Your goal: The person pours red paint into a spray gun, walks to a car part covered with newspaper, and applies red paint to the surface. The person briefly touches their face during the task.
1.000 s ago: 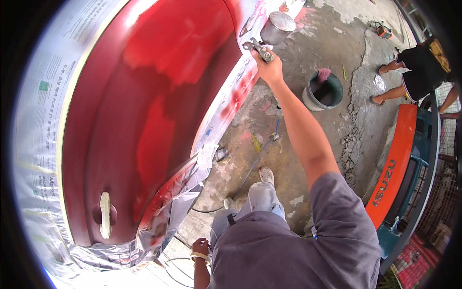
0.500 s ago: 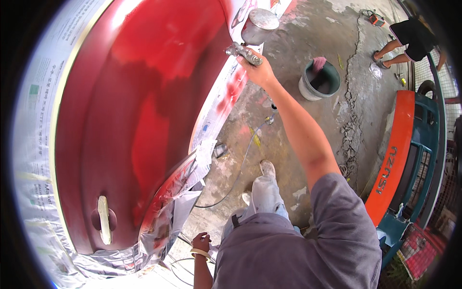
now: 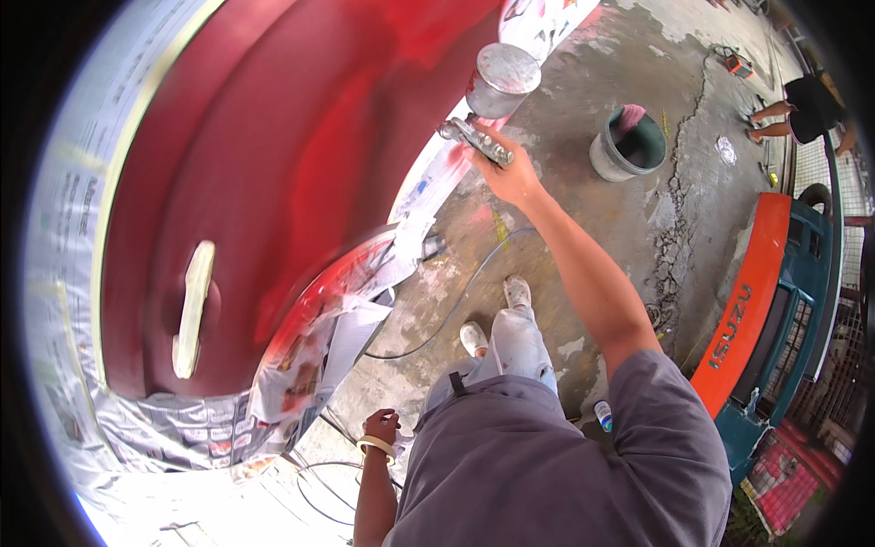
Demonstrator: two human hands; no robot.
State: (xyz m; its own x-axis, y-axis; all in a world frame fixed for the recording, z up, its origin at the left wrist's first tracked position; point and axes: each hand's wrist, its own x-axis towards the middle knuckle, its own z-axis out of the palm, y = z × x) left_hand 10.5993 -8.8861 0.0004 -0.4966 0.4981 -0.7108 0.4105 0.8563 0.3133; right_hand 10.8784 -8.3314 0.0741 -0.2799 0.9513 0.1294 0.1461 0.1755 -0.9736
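My right hand (image 3: 512, 175) is wrapped round a metal spray gun (image 3: 481, 143), held beside the edge of a red-painted vehicle door (image 3: 273, 182). A round, paint-smeared metal cup (image 3: 504, 82) sits on top of the gun. Bright red and darker maroon areas show across the door, and its handle (image 3: 193, 310) is covered in pale tape. Printed masking paper (image 3: 433, 187) borders the panel's near edge. Down by my left side hangs my left hand (image 3: 383, 427), fingers loosely bent and slightly apart, with nothing visible in it. A cream ring, like a tape roll (image 3: 375, 446), circles that wrist.
A bucket (image 3: 627, 144) with a pink cloth stands on the cracked concrete floor. A thin hose (image 3: 456, 314) curves near my feet. To the right lies an orange and teal vehicle panel (image 3: 752, 292). Another person (image 3: 811, 109) is at the far right, near a wire fence.
The view has shifted, so the door handle sits higher in the picture. My right hand, still holding the spray gun, is slightly lower and farther right in view. My left hand still hangs beside me.
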